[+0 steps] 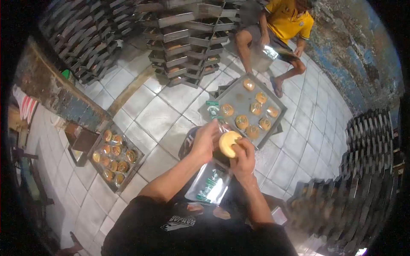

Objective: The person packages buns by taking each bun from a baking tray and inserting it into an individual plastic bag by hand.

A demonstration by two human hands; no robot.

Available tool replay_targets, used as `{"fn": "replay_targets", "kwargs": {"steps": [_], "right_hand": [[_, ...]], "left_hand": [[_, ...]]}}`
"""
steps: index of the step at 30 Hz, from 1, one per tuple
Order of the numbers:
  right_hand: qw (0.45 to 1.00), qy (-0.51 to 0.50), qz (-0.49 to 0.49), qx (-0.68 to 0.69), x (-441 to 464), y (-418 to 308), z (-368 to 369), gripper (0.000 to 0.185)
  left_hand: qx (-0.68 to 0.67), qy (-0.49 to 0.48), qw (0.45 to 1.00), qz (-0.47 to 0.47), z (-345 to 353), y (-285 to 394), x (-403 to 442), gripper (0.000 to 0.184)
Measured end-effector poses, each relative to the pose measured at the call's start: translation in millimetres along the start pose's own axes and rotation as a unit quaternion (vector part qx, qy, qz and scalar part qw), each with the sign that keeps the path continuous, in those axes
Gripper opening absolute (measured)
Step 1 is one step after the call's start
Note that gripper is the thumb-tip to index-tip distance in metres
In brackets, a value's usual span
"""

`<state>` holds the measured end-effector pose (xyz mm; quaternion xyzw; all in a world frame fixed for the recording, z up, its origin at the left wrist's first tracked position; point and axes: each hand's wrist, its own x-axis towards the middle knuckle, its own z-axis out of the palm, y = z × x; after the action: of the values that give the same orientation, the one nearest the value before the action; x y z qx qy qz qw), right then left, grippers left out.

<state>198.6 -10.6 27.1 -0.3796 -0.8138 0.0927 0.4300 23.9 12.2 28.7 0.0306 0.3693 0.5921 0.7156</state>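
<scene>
A round pale yellow bun (229, 144) is in my right hand (244, 161), its fingers curled over the bun's right side. My left hand (206, 140), closed, holds a clear plastic bag with a green print (212, 109) just left of the bun. On my lap lie clear bags with green printing (210, 185). Beyond my hands a large dark tray (240, 97) bears several round buns, some of them in clear wrap. At the left, a smaller tray (133, 171) is filled with wrapped buns.
Tall stacks of metal trays (181, 21) stand at the back, with more stacks at the right (367, 145). A seated person in a yellow shirt (290, 23) holds something shiny beyond the large tray. A brown box (85, 141) stands beside the left tray.
</scene>
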Motion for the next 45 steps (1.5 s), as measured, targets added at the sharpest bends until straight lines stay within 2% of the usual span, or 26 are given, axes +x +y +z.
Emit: {"fn": "replay_targets", "kwargs": {"steps": [1, 4, 6, 9, 10, 12, 13, 16, 17, 18, 20, 21, 22, 24, 25, 26, 29, 33, 35, 36, 38, 39, 41, 42, 43, 45], "right_hand": [[0.999, 0.034, -0.011, -0.008, -1.1, -3.4, 0.4, 0.043], [0.997, 0.035, -0.062, 0.000, 17.7, -29.6, -4.2, 0.042], [0.998, 0.032, -0.044, -0.005, 14.1, -42.5, 3.8, 0.047], [0.986, -0.136, 0.052, 0.076, 3.3, -73.4, 21.0, 0.059], [0.987, -0.129, 0.054, 0.083, -1.3, -69.9, 28.5, 0.059], [0.993, -0.112, -0.026, -0.005, -4.0, -51.0, 37.6, 0.055], [0.994, -0.104, -0.029, -0.014, 7.3, -49.0, 27.2, 0.053], [0.992, -0.104, -0.044, -0.051, 26.3, -49.7, 11.9, 0.052], [0.990, -0.132, -0.035, -0.034, 28.3, -46.4, 12.8, 0.050], [0.990, -0.132, -0.032, -0.039, 28.5, -40.3, 18.6, 0.050], [0.989, -0.132, -0.034, -0.062, 29.5, -26.4, 34.2, 0.047], [0.983, -0.162, -0.013, -0.081, 35.4, -22.5, 32.7, 0.045], [0.983, -0.165, -0.016, -0.079, 37.4, -22.8, 27.1, 0.045], [0.985, -0.160, -0.046, -0.038, 48.4, -35.5, 6.5, 0.038], [0.988, -0.140, -0.040, 0.041, 51.8, -37.7, 1.9, 0.032], [0.988, -0.146, -0.037, 0.040, 50.7, -41.6, -0.6, 0.032], [0.993, -0.116, 0.000, -0.017, 43.8, -50.0, 6.5, 0.029], [0.992, -0.091, -0.079, -0.032, 52.1, -50.8, 7.5, 0.030], [0.976, -0.185, -0.001, 0.112, 44.1, -55.2, 0.1, 0.025], [0.975, -0.191, -0.004, 0.114, 43.2, -61.2, 0.9, 0.025], [0.943, -0.220, 0.100, 0.227, 42.2, -75.0, 2.4, 0.015], [0.942, -0.222, 0.104, 0.228, 38.5, -73.6, 3.7, 0.015], [0.903, -0.298, 0.099, 0.294, 33.0, -67.6, 7.3, 0.010], [0.903, -0.297, 0.099, 0.295, 33.3, -66.4, 5.8, 0.010], [0.882, -0.291, 0.147, 0.340, 29.3, -67.4, -0.3, 0.012], [0.829, -0.279, 0.241, 0.421, 19.3, -69.6, -18.9, 0.016]], "left_hand": [[0.026, -0.041, 0.998, -0.046, -3.4, -1.0, -2.3, 0.039], [-0.012, -0.053, 0.996, -0.071, 9.4, -4.5, -39.0, 0.043], [-0.002, -0.027, 0.999, -0.036, 6.6, -1.8, -49.4, 0.041], [-0.091, -0.074, 0.991, -0.070, -38.2, 21.9, -33.3, 0.039], [-0.082, -0.070, 0.992, -0.070, -48.7, 12.6, -33.7, 0.039], [0.020, -0.022, 0.996, 0.082, -35.3, -16.3, -48.0, 0.041], [0.100, -0.009, 0.985, 0.137, -19.5, -28.3, -62.6, 0.043], [0.020, -0.044, 0.986, 0.157, -41.4, -34.2, -36.3, 0.043], [-0.066, -0.101, 0.990, 0.066, -25.4, -2.1, -39.6, 0.040], [-0.067, -0.103, 0.990, 0.062, -23.9, -2.6, -25.1, 0.040], [-0.109, -0.108, 0.984, 0.088, -24.5, -21.9, 3.4, 0.041], [-0.042, -0.057, 0.986, 0.149, -13.8, -33.5, 0.4, 0.031], [-0.045, -0.054, 0.986, 0.152, -9.6, -33.3, -2.2, 0.031], [-0.089, -0.003, 0.983, 0.158, -1.0, -23.6, -9.1, 0.034], [-0.125, -0.078, 0.985, 0.091, -8.5, -14.4, -6.9, 0.044], [-0.129, -0.075, 0.985, 0.087, -7.7, -12.1, -5.2, 0.044], [-0.112, -0.004, 0.990, 0.085, 0.0, -14.3, -16.7, 0.076], [-0.073, 0.001, 0.994, 0.078, -15.5, -16.8, -18.6, 0.072], [-0.132, -0.028, 0.990, 0.028, -28.2, 2.6, -16.9, 0.078], [-0.138, -0.024, 0.990, 0.032, -30.1, 5.7, -14.3, 0.078], [-0.188, -0.065, 0.980, 0.010, -34.0, 9.7, -7.2, 0.081], [-0.161, -0.089, 0.982, 0.040, -32.7, 2.7, 1.4, 0.078], [-0.141, -0.082, 0.986, 0.022, -37.3, 2.1, 5.7, 0.076], [-0.120, -0.077, 0.990, 0.009, -38.7, 6.7, 8.6, 0.075], [-0.112, -0.083, 0.989, 0.053, -42.7, 11.5, 9.7, 0.070], [-0.115, -0.047, 0.990, 0.064, -52.1, 29.5, 1.8, 0.069]]}}
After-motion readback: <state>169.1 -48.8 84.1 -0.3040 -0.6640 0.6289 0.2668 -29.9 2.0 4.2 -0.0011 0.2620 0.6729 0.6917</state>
